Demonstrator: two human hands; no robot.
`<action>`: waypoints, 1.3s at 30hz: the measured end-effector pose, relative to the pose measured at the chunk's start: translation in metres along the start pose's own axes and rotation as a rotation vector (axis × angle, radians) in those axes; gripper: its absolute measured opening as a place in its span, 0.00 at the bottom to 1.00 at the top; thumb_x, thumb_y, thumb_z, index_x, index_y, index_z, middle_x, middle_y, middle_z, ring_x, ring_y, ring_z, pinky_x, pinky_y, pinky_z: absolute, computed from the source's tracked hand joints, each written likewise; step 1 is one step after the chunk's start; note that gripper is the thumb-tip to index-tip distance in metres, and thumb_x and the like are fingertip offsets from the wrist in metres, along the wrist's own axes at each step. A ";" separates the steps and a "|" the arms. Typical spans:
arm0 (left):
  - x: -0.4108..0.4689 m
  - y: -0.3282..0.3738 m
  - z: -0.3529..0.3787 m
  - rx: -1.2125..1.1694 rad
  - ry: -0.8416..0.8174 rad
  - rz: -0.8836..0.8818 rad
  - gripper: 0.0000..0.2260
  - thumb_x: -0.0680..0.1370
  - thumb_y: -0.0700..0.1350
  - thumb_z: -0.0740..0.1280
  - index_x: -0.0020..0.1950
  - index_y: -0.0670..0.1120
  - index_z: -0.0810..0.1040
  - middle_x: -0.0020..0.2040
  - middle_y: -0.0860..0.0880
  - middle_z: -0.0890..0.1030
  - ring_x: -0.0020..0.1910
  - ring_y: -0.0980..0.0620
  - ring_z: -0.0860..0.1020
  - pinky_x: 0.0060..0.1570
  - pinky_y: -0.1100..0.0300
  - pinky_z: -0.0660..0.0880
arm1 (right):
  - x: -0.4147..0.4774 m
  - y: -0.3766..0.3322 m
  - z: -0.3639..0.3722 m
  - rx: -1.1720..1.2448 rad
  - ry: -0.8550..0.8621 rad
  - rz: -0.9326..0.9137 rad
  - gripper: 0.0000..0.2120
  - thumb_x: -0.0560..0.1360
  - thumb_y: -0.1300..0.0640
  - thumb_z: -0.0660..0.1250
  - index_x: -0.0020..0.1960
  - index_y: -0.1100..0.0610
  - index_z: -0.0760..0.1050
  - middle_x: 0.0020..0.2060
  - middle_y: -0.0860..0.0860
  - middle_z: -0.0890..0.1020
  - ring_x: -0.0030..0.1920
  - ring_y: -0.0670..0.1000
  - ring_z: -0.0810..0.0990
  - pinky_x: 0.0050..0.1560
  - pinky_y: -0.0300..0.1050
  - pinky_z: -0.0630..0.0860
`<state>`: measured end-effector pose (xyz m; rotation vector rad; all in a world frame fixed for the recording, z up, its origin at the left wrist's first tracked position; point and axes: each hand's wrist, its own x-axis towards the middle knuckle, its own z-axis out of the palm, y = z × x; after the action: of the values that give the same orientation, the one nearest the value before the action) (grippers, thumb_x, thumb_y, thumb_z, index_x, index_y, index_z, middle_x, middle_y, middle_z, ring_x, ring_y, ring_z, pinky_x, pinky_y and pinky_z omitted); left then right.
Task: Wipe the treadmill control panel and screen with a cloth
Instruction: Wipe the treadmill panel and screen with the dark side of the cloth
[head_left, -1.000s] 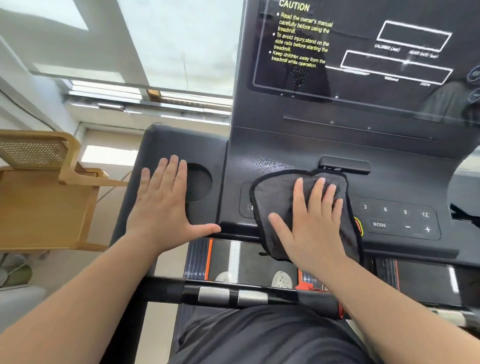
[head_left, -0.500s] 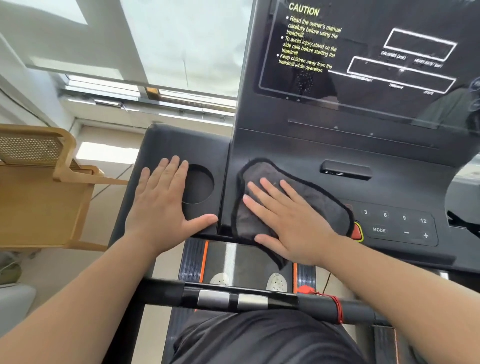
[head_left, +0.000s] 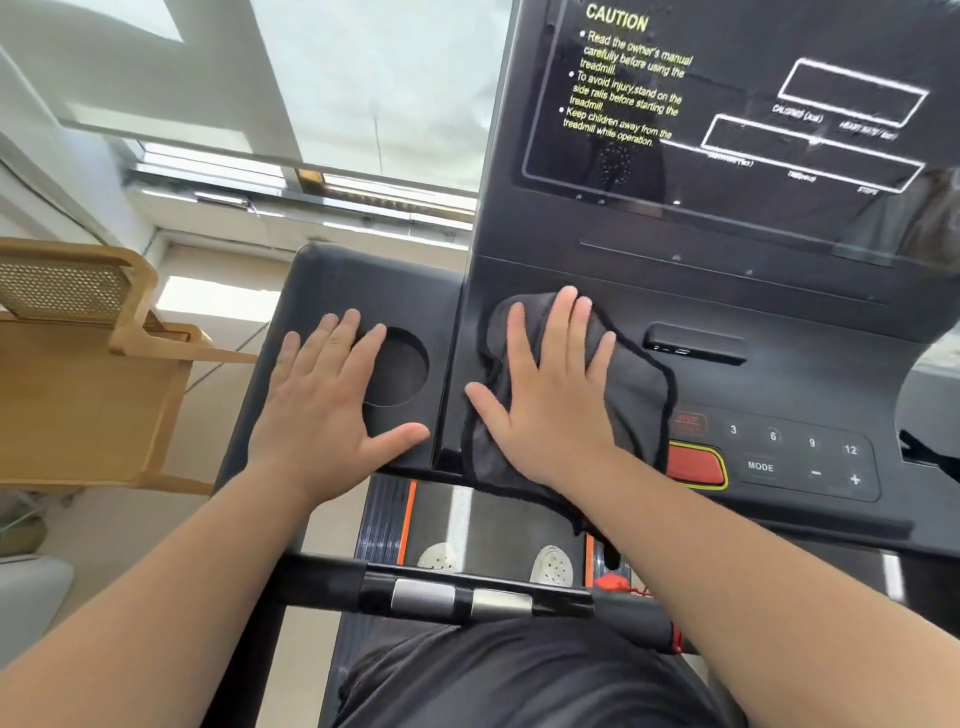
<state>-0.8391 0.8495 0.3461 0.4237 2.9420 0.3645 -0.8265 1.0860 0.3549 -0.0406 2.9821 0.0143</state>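
Observation:
A dark grey cloth (head_left: 636, 395) lies on the left part of the black treadmill control panel (head_left: 779, 395). My right hand (head_left: 550, 395) presses flat on the cloth, fingers spread and pointing up toward the screen (head_left: 727, 104). The cloth's lower edge hangs over the panel's front edge. My left hand (head_left: 327, 410) rests flat and empty on the left side tray, its fingers at the rim of a round cup holder (head_left: 402, 371). The screen carries yellow CAUTION text and white outlined boxes. Part of a red stop button (head_left: 693, 465) shows just right of the cloth.
Number, MODE, minus and plus buttons (head_left: 800, 457) sit right of the stop button. A small black slot (head_left: 696, 345) is above them. A black handlebar (head_left: 467, 597) with silver sensors crosses below the panel. A wooden chair (head_left: 88, 374) stands left of the treadmill.
My right hand slid the cloth from the panel's middle to its left edge, then turned so the fingers point up. The red stop button came into sight. My left hand stayed put.

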 end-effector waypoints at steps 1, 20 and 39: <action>0.000 0.000 0.000 -0.006 0.003 0.003 0.47 0.70 0.76 0.49 0.82 0.50 0.56 0.83 0.44 0.55 0.83 0.43 0.51 0.81 0.42 0.45 | 0.001 0.001 -0.001 -0.020 -0.003 -0.103 0.42 0.79 0.29 0.41 0.84 0.52 0.41 0.82 0.64 0.37 0.82 0.64 0.34 0.79 0.71 0.39; -0.001 -0.002 -0.002 -0.041 0.008 0.024 0.43 0.71 0.73 0.52 0.81 0.51 0.58 0.83 0.43 0.57 0.82 0.41 0.52 0.80 0.41 0.45 | -0.029 0.014 -0.001 0.062 -0.066 0.234 0.49 0.75 0.26 0.34 0.84 0.60 0.42 0.81 0.70 0.42 0.81 0.69 0.40 0.79 0.71 0.43; 0.002 -0.002 -0.001 0.007 -0.016 0.037 0.47 0.70 0.79 0.37 0.82 0.52 0.54 0.83 0.43 0.54 0.83 0.41 0.50 0.80 0.41 0.43 | -0.075 0.053 0.005 -0.140 -0.058 0.122 0.47 0.79 0.28 0.41 0.82 0.62 0.56 0.81 0.66 0.55 0.81 0.69 0.51 0.77 0.75 0.48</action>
<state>-0.8415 0.8479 0.3463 0.4805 2.9238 0.3537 -0.7534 1.1406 0.3624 0.1233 2.9155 0.2345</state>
